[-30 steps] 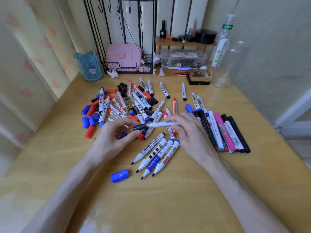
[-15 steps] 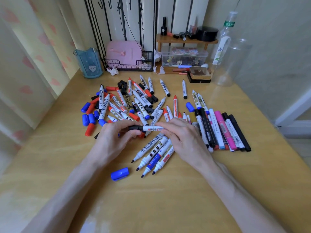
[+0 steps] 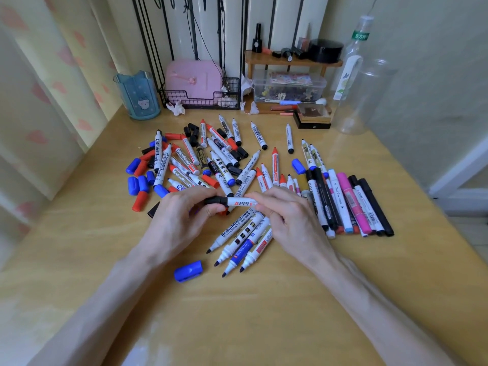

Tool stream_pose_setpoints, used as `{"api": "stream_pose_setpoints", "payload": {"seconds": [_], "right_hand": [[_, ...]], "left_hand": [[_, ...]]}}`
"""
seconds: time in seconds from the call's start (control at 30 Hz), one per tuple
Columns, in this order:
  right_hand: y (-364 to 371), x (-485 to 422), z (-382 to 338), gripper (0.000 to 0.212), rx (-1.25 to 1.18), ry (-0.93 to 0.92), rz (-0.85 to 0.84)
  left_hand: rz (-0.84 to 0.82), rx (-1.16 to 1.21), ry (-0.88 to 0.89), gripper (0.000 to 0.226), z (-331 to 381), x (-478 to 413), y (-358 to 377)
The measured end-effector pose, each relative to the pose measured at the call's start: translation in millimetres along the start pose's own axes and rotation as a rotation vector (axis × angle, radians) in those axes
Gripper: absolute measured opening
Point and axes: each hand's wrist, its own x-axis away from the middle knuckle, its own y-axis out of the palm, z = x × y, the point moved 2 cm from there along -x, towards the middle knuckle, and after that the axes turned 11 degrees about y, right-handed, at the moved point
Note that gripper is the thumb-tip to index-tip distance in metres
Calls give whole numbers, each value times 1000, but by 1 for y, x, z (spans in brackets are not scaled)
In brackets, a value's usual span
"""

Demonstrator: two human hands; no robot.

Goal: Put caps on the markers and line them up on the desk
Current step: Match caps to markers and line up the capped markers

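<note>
1. The left hand pinches a black cap on a white marker. The right hand holds the other end, just above the desk.
2. The cap may sit crooked and pop off if the push is weak.
3. An arm could bump the open markers below and make them roll.
</note>
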Motion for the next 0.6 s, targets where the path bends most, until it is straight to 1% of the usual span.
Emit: {"api": "stream_pose_setpoints", "payload": {"seconds": [0.1,0.2,0.27,0.33,0.5,0.6], "right_hand": [[-6,-7,3,33,16,40,-30],[-8,-10,6,31,58,16,-43],[-6,-9,7,25,59,-28,10],[-5,-10,7,24,70,-55,86],[-4,-9,3,25,98,-144,177],[-16,-11,8,25,142,-186,294]], "left_hand": [[-60,-12,35,18,2,-2,2],[-141,-114,86,29,3,0,5],[-156,-153,86,35,2,0,5],[-151,-136,71,36,0,-1,3],[-156,-78,63,28,3,-2,1],[-155,14,-1,29,2,0,-4]]}}
